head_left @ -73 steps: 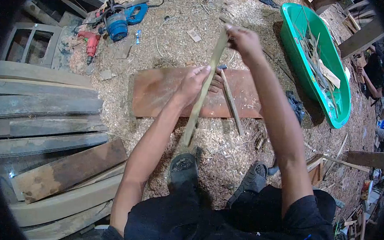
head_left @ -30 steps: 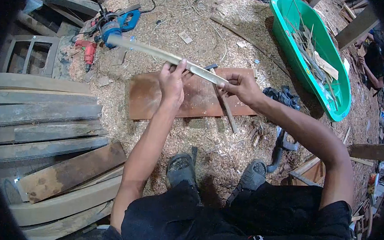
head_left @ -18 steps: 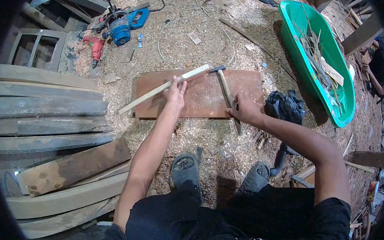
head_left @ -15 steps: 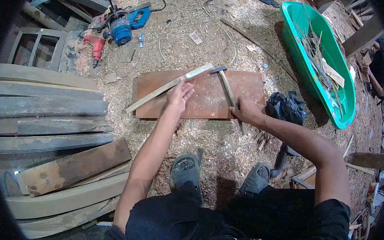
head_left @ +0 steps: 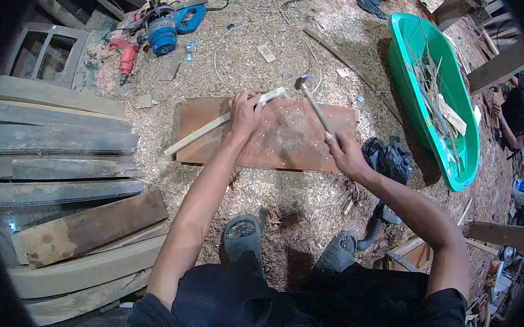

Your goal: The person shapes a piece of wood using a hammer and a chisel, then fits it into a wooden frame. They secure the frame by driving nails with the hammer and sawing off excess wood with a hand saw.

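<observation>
My left hand (head_left: 245, 112) is closed around a narrow wooden strip (head_left: 201, 132) near its upper right end. The strip slants across a flat reddish-brown board (head_left: 287, 144) on the ground, its lower end reaching past the board's left edge. My right hand (head_left: 348, 155) grips the wooden handle of a hammer (head_left: 317, 109). The hammer's dark head points away from me, above the far edge of the board and just right of the strip's end.
Wood shavings cover the ground. At the right stand a green tub (head_left: 433, 108) of scraps and a black plastic bag (head_left: 388, 159). A blue power tool (head_left: 163, 34) and a red drill (head_left: 126, 59) lie far left, above stacked planks (head_left: 65, 142). Another person (head_left: 517, 116) is at far right.
My left hand has closed on the strip, from open fingers over it. My right hand has lifted the hammer off the board, and its head has turned.
</observation>
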Available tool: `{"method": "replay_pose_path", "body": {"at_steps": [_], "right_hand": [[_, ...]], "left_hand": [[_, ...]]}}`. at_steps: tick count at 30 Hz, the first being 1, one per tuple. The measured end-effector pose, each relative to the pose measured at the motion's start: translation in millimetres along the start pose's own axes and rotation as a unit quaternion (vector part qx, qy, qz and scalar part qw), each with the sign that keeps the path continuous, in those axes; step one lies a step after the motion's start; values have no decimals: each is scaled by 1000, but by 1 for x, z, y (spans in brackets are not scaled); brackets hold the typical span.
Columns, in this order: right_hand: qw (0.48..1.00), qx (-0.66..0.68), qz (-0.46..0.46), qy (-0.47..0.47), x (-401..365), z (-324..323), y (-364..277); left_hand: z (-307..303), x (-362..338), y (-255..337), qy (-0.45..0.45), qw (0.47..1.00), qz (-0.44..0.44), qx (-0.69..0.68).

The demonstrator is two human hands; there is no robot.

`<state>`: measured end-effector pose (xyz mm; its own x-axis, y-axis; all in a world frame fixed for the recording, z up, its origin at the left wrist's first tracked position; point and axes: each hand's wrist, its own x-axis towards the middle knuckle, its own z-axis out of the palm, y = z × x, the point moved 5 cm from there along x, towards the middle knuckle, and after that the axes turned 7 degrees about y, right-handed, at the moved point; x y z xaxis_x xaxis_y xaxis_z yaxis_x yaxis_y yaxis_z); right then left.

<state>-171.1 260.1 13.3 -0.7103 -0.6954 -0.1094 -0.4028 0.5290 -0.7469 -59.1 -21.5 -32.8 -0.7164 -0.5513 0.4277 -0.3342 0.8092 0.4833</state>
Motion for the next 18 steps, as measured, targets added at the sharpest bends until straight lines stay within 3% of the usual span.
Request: {"method": "replay_pose_path", "body": {"at_steps": [2,5,8,13,18], "right_hand": [[1000,14,14,-11,6,14,-1],[999,34,-20,8,9,34,-7],[999,15,-29,-9,18,46,-8],[997,54,-50,17,32,44,-19],[998,-31,-51,-28,50,44,-10]], "left_hand": [[0,3,2,18,1000,-2,5],[6,1,8,129,985,90,76],[13,2,-2,47,997,19,51],[7,3,4,21,999,5,27],[5,4,7,14,999,10,36]]}}
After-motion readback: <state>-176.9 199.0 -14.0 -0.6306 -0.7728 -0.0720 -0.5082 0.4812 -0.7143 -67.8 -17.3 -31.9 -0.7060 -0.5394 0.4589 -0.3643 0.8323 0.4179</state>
